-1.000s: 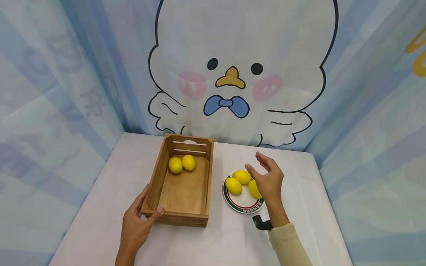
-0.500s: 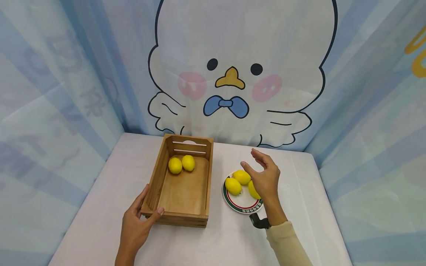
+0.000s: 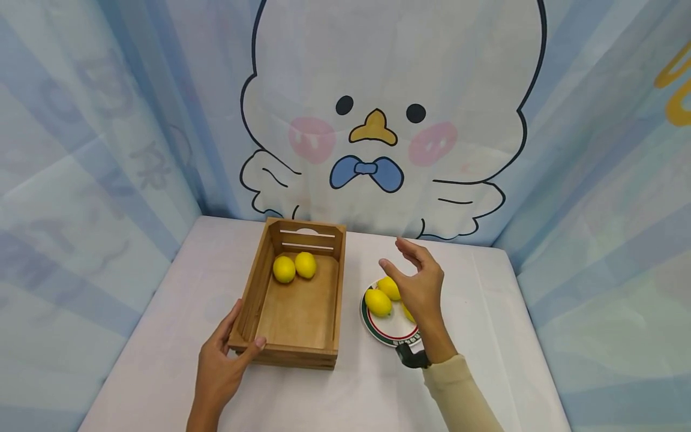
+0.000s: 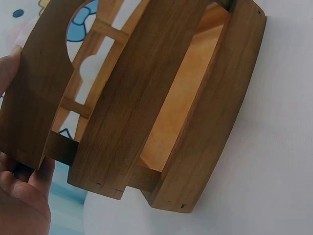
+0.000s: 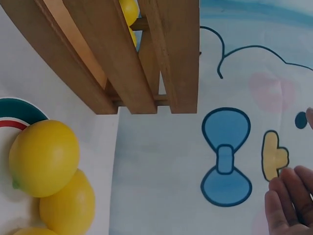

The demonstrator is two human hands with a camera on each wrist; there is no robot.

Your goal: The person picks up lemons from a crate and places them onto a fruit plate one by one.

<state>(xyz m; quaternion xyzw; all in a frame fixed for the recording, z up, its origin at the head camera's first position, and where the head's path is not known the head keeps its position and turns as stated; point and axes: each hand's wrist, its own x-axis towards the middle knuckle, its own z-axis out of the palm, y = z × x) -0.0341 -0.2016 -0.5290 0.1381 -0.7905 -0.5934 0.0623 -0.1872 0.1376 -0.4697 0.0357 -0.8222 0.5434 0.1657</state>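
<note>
My left hand (image 3: 220,365) grips the near left corner of a slatted wooden crate (image 3: 302,318), thumb over the near rim and fingers along the left side. Inside the crate, toward its far end, two yellow lemons (image 3: 294,267) lie side by side. To the right stands a white plate (image 3: 390,332) with a green and red rim, bearing three lemons (image 3: 378,302). Over the plate hovers my right hand (image 3: 421,287), thumb and fingers spread apart around nothing, partly hiding the lemon on the plate's right. The right wrist view shows its fingers (image 5: 288,200) at the right edge.
A white cloth covers the table (image 3: 486,336). Pale blue curtains (image 3: 81,210) enclose it at the sides, and a backdrop with a cartoon bird (image 3: 378,60) hangs behind. A black wrist strap piece (image 3: 411,357) juts from my right wrist.
My right hand has drifted left and slightly away from me over the plate, now covering more of the right-hand lemon. The left hand and crate have stayed put.
</note>
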